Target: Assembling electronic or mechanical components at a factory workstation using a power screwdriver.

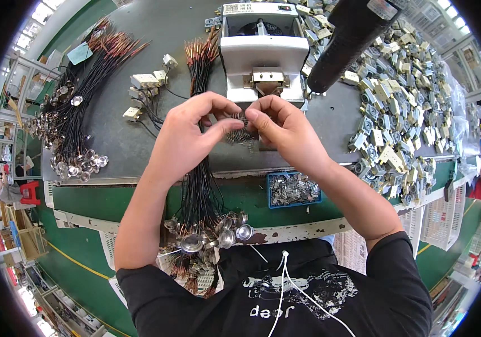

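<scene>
Both hands meet in front of the machine, fingers bent and fingertips nearly touching. Between them is a cluster of small wire coil springs (239, 136). My left hand (184, 135) is closed, its thumb and forefinger pinching at the springs' upper edge. The thumb and bent fingers of my right hand (288, 132) press together on the same springs from the other side. Just behind the fingers stands a grey-white bench machine (264, 53) with a metal fixture (267, 78) at its front. A bundle of black wires (198, 180) passes beneath my left hand, with round metal caps (226, 238) at its near end.
Another wire bundle (83, 90) lies at the left, near several cream terminal blocks (146, 81). Many metal-and-cream switch parts (392, 106) heap up at the right. A black cylindrical arm (347, 45) slants in overhead. A blue tray (293, 190) of metal pieces sits at the near edge.
</scene>
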Demonstrator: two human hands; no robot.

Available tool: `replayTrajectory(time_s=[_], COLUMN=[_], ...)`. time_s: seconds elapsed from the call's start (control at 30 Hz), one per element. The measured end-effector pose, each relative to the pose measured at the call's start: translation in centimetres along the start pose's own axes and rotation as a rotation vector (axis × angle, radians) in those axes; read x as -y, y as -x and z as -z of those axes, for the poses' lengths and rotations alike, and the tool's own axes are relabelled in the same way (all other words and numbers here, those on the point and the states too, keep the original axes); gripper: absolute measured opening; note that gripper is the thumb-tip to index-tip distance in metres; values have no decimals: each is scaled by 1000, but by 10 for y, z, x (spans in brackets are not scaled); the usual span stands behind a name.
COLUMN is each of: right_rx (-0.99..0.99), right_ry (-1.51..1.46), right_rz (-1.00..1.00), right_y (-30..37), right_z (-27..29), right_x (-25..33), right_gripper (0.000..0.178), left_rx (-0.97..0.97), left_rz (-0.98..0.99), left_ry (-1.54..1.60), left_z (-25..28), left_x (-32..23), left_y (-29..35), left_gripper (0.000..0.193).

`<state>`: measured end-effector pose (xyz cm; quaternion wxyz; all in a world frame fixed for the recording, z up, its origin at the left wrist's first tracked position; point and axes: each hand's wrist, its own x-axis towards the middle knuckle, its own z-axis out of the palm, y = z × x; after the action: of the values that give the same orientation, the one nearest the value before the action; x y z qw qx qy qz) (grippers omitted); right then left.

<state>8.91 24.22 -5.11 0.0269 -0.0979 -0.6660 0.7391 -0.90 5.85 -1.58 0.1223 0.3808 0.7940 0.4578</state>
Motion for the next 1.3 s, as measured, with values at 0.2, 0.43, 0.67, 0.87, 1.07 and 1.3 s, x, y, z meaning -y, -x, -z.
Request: replayTrajectory(time_s=[0.2,0.43,0.67,0.87,1.07,1.3], right_rx=[35,68,506,618,528,410], right_ry=[805,1241,789,992,451,318], right_rz=[363,597,739,948,608,415], right_y=[-8,13,30,20,25,63], right_z=[1,-1,-31,-55,-20,-3], right_x=[-1,11,-26,-28,-22,-8], right_gripper=[31,33,38,28,32,48], left_rx=[-74,-34,86,154,168,534], left_rz=[-41,33,153,195,228,-26], left_ry=[-20,-155,-95,-117,-115,-315], left_z=[11,38,51,53,56,56], left_x=[1,4,16,16,15,17], left_y=[0,23,40,41,46,57], left_gripper=[23,20,21,21,23,23])
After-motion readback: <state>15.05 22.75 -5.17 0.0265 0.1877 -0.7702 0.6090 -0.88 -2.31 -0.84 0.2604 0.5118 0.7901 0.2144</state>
